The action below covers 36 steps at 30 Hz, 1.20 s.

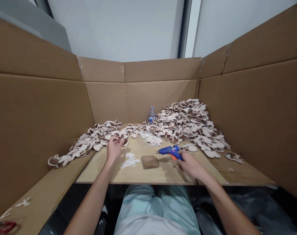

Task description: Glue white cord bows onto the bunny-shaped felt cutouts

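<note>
Right hand (189, 164) grips glue gun (169, 150) right of brown block (150, 162), handle (179, 157) partly hidden. Left hand (114, 149), left of block: cannot tell whether fingers grasp anything.

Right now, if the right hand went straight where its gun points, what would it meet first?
White cutouts look first in line, though how high the gun sits is unclear; it may pass above, to the left hand.

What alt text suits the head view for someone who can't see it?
The right hand holds a blue glue gun above a tabletop; the left hand is at the edge of a heap of brown-and-white pieces. A brown block and white cutouts lie between; a bottle and larger heap stand behind.
</note>
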{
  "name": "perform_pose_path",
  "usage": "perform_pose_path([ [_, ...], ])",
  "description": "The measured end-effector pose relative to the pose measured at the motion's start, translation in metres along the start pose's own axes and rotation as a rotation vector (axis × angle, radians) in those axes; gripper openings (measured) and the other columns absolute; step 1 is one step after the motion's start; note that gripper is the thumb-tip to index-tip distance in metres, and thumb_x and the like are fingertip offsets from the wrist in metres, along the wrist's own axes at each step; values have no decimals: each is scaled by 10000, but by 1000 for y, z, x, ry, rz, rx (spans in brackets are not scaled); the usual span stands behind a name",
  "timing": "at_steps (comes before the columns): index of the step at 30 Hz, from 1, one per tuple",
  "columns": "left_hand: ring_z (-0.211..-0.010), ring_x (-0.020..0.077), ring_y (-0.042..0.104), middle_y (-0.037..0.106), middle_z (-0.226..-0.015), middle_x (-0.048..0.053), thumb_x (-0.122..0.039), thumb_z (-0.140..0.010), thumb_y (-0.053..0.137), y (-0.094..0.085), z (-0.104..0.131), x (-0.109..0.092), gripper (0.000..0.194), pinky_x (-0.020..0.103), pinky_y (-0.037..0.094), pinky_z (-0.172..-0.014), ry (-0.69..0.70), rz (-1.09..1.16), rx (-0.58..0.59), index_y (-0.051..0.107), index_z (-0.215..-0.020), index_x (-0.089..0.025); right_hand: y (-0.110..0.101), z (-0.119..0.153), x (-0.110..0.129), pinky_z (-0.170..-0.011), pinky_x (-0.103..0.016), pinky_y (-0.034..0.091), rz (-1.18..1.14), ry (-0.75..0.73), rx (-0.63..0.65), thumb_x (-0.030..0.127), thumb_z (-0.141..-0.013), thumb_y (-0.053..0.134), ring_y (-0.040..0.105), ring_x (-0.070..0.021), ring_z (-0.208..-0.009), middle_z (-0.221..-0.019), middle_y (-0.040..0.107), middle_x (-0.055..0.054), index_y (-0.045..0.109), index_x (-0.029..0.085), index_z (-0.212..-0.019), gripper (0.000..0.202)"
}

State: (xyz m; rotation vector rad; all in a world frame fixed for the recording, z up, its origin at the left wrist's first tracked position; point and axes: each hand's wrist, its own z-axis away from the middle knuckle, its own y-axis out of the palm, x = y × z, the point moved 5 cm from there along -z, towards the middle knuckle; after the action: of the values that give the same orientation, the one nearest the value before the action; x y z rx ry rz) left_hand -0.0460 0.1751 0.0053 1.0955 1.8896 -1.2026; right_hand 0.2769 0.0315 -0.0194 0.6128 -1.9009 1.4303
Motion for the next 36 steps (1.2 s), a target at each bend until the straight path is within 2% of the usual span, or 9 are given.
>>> perform_pose_path([
  [3,-822,199,678,663,-797,30,-457,-747,632,8,27,-15,282,296,533,-734,21,210,36,519,-788,-202,4,3,7,-484,-264,426,-128,-21,45,158,-741,424,576,-171,-474,-545,595,31,587,160,-966,278],
  [6,-849,229,704,725,-840,68,-415,-677,710,16,50,-31,283,333,556,-768,16,357,145,611,-780,-170,0,9,23,-518,-273,424,-87,-107,-19,246,-767,476,553,-169,-510,-617,606,8,592,111,-1071,352],
  [10,-877,251,723,773,-892,103,-323,-703,719,23,71,-51,240,368,564,-819,-3,471,286,723,-866,-146,-3,22,47,-585,-267,425,-60,-218,-45,382,-801,570,559,-173,-633,-750,649,-33,630,127,-1007,333],
  [13,-900,246,722,781,-922,92,-247,-701,735,26,82,-63,204,360,554,-855,18,464,356,752,-885,-160,-3,30,59,-563,-251,389,-20,-268,-82,450,-814,596,525,-158,-607,-685,621,-14,628,156,-866,300],
  [16,-914,247,721,781,-943,87,-220,-713,721,27,88,-71,205,367,554,-864,40,442,360,754,-910,-174,-2,34,64,-524,-247,348,38,-291,-121,431,-830,585,482,-140,-536,-605,584,9,604,176,-797,258],
  [23,-916,258,721,779,-969,90,-223,-696,727,21,95,-78,238,404,565,-858,42,435,345,753,-928,-175,-3,35,63,-520,-261,343,144,-327,-213,401,-837,561,491,-159,-523,-614,609,-17,594,189,-799,218],
  [36,-926,251,722,783,-963,77,-214,-664,756,16,97,-80,236,397,556,-884,-5,488,375,760,-899,-195,-6,40,68,-549,-266,371,200,-396,-253,361,-867,527,488,-170,-552,-636,594,-24,609,184,-825,199],
])
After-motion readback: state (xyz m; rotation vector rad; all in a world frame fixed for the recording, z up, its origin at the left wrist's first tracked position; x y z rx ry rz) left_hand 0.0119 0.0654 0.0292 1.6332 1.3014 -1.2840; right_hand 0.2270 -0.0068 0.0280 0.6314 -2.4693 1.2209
